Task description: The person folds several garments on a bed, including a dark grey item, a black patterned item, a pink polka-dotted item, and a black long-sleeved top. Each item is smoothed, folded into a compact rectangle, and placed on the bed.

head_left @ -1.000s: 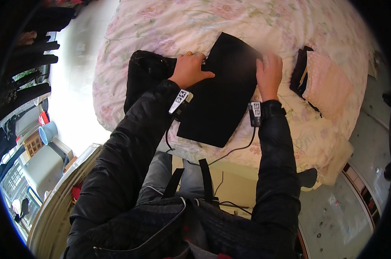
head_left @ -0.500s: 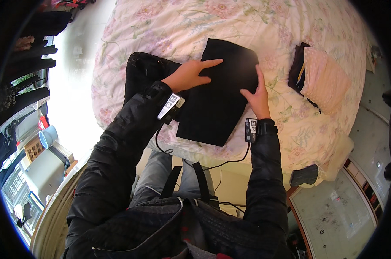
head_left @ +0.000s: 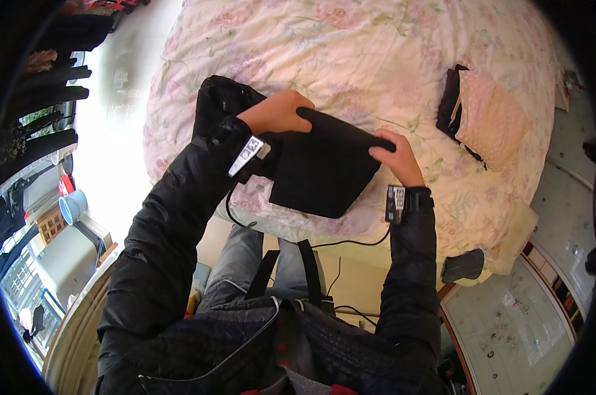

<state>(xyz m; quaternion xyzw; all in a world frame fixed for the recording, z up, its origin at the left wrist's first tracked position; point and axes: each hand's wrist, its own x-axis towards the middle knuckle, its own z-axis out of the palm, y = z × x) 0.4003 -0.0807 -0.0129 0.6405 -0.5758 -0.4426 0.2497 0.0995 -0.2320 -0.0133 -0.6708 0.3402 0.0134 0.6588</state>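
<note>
A black folded garment point(head_left: 324, 168) lies near the bed's front edge; its exact kind does not show. At its far left corner, my left hand point(head_left: 279, 112) pinches the far edge between thumb and fingers. My right hand point(head_left: 398, 158) has closed on the far right corner, thumb on the near side. Between the two hands the far edge is lifted and bent toward me, while the near part still rests on the bed. Another dark garment point(head_left: 220, 99), rumpled, lies beyond my left wrist and is partly covered by my arm.
Under everything spreads a flowered bedcover point(head_left: 370, 59). To the right sits a stack of folded clothes with a pink dotted piece point(head_left: 492, 118) on top. A small dark grey folded cloth point(head_left: 463, 266) lies at the bed's right front edge. Cables hang from my wrist devices.
My hands, spread flat over the garment before, have closed on its far edge. That edge has come up and toward me, and the right hand has shifted nearer.
</note>
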